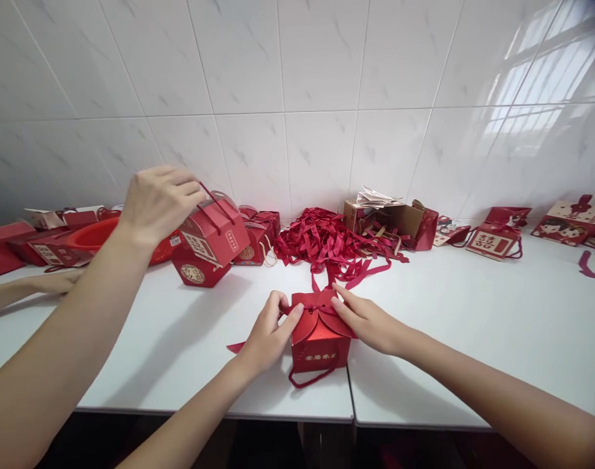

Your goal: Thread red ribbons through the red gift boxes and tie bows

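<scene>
A small red gift box (321, 350) with petal-shaped top flaps stands upright on the white table in front of me, a cord handle (321, 380) hanging down its front. Across its top runs a red ribbon (313, 307), gathered in the middle. At the box's left side my left hand (268, 335) is closed on the ribbon, thumb on the top edge. My right hand (370, 320) pinches the ribbon at the right, its fingertips against the flaps. One ribbon tail (236, 347) sticks out to the left, behind my left hand.
Another person's hand (160, 198) holds a larger red box (204, 244) by its cord at the left; a further hand (57, 282) rests farther left. A heap of red ribbons (317, 238), an open carton (417, 228) and several gift boxes (495, 238) line the tiled wall.
</scene>
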{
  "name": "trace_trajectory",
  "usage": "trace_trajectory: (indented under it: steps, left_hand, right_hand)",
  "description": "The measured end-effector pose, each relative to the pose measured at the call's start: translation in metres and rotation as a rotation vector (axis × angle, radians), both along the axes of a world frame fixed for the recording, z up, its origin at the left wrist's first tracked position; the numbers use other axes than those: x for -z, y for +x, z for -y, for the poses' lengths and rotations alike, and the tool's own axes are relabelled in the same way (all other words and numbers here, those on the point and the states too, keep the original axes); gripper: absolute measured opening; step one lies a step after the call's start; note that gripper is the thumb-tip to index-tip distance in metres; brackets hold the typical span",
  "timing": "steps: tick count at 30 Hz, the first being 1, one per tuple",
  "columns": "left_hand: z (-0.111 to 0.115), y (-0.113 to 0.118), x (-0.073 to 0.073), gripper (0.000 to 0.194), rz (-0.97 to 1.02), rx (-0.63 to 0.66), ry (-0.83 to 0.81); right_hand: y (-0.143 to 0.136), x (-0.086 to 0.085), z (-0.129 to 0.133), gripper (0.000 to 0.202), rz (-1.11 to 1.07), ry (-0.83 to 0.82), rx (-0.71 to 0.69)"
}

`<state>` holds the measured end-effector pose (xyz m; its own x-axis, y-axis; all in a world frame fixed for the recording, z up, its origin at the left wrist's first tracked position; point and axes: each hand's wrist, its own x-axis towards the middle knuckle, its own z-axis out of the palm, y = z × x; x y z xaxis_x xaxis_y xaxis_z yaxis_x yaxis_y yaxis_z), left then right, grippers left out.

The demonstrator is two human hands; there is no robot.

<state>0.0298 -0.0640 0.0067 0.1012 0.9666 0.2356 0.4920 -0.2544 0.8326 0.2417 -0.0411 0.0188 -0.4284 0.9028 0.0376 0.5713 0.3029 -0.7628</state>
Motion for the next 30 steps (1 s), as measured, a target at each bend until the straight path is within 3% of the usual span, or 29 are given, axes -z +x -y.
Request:
trace_trajectory:
  steps: [4,10,14,19,22,26,28,30]
  left_hand:
    - [-0.002,0.003,0.004,0.027,0.035,0.0,-0.016]
    - [-0.005,0.002,0.002,0.029,0.071,0.035,-0.076]
    - [-0.007,-0.013,-0.002,0.033,0.03,0.101,-0.143]
    - [-0.012,-0.037,-0.012,0.033,0.033,0.044,-0.309]
    - [-0.016,-0.044,-0.022,0.028,-0.075,0.193,-0.514]
    - [-0.02,-0.041,-0.032,0.029,0.004,0.479,-0.701]
    - [-0.019,-0.034,-0.035,0.034,0.134,0.494,-0.68]
    - [-0.015,-0.024,-0.04,0.037,0.201,0.431,-0.605]
  right_hand:
    - [-0.006,0.003,0.001,0.079,-0.071,-0.167,0.001]
    - [-0.008,0.002,0.001,0.064,-0.168,-0.14,0.038]
    - [0.007,0.003,-0.005,0.044,-0.308,-0.122,0.021]
    - [0.034,-0.006,-0.001,0.025,-0.323,0.034,-0.061]
    - [0.04,-0.016,0.005,0.025,-0.051,0.211,-0.136]
    - [0.036,-0.016,0.004,0.028,0.374,0.538,0.007]
    - [0.032,-0.012,0.0,0.034,0.389,0.656,0.098]
    - [0.026,-0.009,-0.002,0.036,0.265,0.766,0.123]
